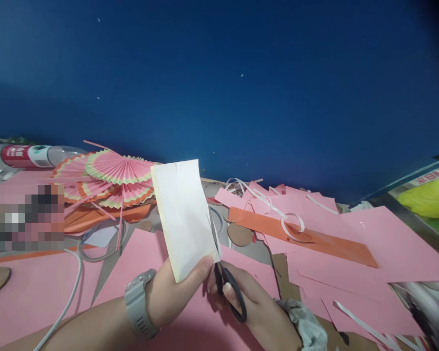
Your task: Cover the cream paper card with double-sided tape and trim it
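Observation:
My left hand (179,295), with a grey watch on its wrist, pinches the lower part of a white paper sheet (185,214) that has a yellowish left edge. The sheet stands up in front of me. In my right hand (247,290) is a pair of black-handled scissors (236,302), thumb and fingers through the loops. The blades point up along the right edge of the sheet, partly hidden behind it. My two hands almost touch below the paper. Pink paper (131,265) lies under and around them.
Folded pink paper fans (126,168) lie at the left, near a plastic bottle (25,156). An orange strip (303,236) and a white paper curl (292,226) rest on pink sheets (395,239) at the right. A blue wall (219,87) rises behind. A white cable (75,282) crosses the left side.

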The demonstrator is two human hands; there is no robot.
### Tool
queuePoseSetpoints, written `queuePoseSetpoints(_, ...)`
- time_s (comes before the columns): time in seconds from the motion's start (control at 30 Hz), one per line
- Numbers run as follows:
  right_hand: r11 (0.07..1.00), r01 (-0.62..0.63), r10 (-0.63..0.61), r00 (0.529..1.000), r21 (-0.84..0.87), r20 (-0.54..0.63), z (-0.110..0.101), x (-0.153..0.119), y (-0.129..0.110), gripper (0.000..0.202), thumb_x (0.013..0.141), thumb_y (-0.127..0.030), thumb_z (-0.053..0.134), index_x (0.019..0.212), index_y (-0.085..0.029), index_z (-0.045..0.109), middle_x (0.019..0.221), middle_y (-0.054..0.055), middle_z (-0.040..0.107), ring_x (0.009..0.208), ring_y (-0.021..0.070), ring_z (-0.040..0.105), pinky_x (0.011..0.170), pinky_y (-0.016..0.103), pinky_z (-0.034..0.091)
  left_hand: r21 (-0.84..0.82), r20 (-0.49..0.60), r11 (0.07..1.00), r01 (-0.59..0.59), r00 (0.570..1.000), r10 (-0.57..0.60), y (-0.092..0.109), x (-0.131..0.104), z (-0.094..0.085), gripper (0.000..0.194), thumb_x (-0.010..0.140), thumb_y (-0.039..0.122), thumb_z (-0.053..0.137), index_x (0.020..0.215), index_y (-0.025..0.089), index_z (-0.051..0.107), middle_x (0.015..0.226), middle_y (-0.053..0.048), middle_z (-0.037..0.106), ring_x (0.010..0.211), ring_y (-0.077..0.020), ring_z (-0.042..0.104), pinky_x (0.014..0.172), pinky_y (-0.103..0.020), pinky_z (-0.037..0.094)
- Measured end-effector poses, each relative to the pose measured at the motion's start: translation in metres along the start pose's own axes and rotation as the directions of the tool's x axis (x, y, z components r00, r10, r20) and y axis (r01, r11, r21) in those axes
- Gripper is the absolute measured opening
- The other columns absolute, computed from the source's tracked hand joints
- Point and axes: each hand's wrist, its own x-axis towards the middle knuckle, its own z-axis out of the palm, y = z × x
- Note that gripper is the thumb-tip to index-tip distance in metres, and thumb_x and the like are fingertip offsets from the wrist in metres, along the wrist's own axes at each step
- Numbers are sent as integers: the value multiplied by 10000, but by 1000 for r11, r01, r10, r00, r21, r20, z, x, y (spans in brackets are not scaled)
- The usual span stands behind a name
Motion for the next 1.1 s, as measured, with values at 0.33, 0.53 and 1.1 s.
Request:
queuePoseSetpoints(0.33, 1000, -9, 9, 1000, 10, 0, 0, -1, -1, 394, 911, -537, 379, 844, -167, 495, 740, 12, 465, 690, 136, 444, 638, 274, 368, 40, -15, 999, 12, 1000, -11, -3, -1, -2, 414, 934, 422, 382, 692, 159, 590, 661, -56, 637, 672, -178, 609, 721, -304, 507)
queuePoseSetpoints(0.53, 1000, -18, 19, 1000, 21, -19, 1, -2, -3, 374, 911, -528, 394, 827, -173, 476, 741, 4, 459, 682, 127, 426, 626, 261, 354, 48, -94, 998, 34, 995, -30, -5, -2, -2, 325, 902, 430, 452, 861, 153, 618, 818, -69, 677, 787, -193, 632, 779, -291, 513)
queuePoseSetpoints(1.1, 999, -2, 3, 1000, 42, -19, 2, -1, -3, 381, 917, -525, 378, 822, -169, 475, 731, 7, 459, 667, 128, 431, 616, 266, 367, -14, -10, 999, 46, 999, -46, -5, -2, 0, 382, 922, 422, 413, 727, 158, 609, 702, -63, 667, 700, -190, 637, 720, -294, 525)
